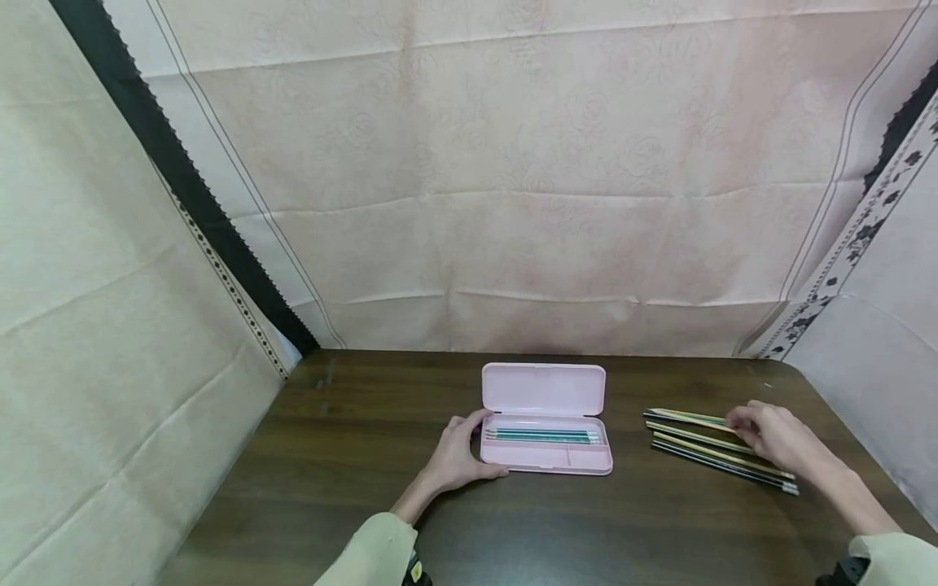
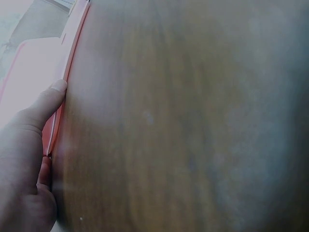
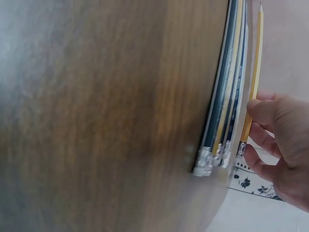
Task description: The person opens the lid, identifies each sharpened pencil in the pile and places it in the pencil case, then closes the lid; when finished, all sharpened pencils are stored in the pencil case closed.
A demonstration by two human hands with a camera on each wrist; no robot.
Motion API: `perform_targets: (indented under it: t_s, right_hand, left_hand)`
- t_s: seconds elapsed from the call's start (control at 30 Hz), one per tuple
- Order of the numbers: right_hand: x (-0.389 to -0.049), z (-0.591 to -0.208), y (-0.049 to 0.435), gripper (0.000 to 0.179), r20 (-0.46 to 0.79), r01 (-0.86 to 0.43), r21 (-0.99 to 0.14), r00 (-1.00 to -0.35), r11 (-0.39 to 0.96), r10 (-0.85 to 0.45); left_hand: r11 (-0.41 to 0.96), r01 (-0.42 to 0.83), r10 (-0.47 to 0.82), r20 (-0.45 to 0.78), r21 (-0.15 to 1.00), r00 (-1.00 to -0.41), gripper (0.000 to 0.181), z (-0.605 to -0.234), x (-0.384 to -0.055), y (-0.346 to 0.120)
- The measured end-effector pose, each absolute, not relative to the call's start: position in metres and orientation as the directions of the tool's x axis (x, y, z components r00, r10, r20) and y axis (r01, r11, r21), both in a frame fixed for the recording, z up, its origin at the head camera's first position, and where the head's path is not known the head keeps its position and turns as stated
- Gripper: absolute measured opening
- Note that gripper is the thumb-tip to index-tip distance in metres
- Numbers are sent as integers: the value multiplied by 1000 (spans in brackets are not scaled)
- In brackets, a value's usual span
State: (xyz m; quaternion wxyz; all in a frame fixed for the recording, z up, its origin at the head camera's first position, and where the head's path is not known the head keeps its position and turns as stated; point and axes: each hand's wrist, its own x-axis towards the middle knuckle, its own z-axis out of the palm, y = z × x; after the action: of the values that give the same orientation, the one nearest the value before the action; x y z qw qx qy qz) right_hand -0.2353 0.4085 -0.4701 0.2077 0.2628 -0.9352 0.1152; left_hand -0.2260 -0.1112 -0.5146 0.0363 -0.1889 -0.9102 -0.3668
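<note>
A pink pencil case (image 1: 544,389) lies with its lid folded back, and several teal pencils (image 1: 542,436) rest side by side in its tray. My left hand (image 1: 458,456) grips the case at its left end, thumb along the front edge and fingers at the back. In the left wrist view the thumb (image 2: 50,99) presses the pink side wall. My right hand (image 1: 780,435) pinches a yellow pencil (image 3: 256,63) near its eraser end, above a row of dark, green and yellow pencils (image 1: 721,461) on the table.
The brown wooden table (image 1: 557,529) ends at a pale cloth backdrop (image 1: 528,244). Cloth also hangs on the left side (image 1: 95,366) and the right side (image 1: 887,325). A low divider (image 1: 568,456) marks off the front part of the case's tray.
</note>
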Motion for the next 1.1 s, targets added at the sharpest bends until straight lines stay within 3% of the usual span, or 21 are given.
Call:
perform_targets:
  t_s: [1.1]
  right_hand:
    - [-230,-452,353,29,450,-644,-121,-714,755,-537]
  left_hand:
    - [663,358,315,189,657,-930,91,-515,-227,-111]
